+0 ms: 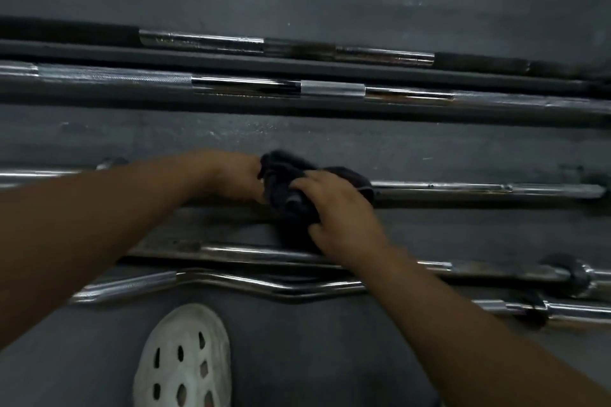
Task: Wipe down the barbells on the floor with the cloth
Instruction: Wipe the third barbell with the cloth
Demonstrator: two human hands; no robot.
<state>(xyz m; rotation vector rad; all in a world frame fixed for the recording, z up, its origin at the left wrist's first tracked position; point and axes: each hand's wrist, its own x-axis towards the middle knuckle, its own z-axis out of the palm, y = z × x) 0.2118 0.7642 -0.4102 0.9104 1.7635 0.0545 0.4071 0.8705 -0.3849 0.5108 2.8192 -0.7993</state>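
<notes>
Both hands meet on a dark bunched cloth (291, 182), which is wrapped over a thin straight chrome barbell (479, 190). This bar lies directly under the hands on the dark grey rubber floor (330, 142). Its long axis runs left to right across the person's front, and it shows bare on either side of the hands.

The right hand (340, 208) clasps the cloth from above, with fingers and thumb curled round it. The left hand (234, 178) is clenched at the cloth's left end. Blur hides whether its fingers hold fabric, bar or both. Both hands sit equally close to the bar, so I judge that any stroke must slide sideways along that axis.

There is one cloth. I count five barbells for certain:
- Beyond the hands lie a black-and-chrome bar (297, 44) and a knurled chrome bar (330, 89).
- The bar being wiped lies under the hands.
- Nearer than the hands lie a straight chrome bar (248, 254) and a wavy chrome curl bar (132, 286).

A chrome sleeve (575, 309) below the right forearm may be a sixth. One white perforated clog (185, 363) shows between the forearms.
</notes>
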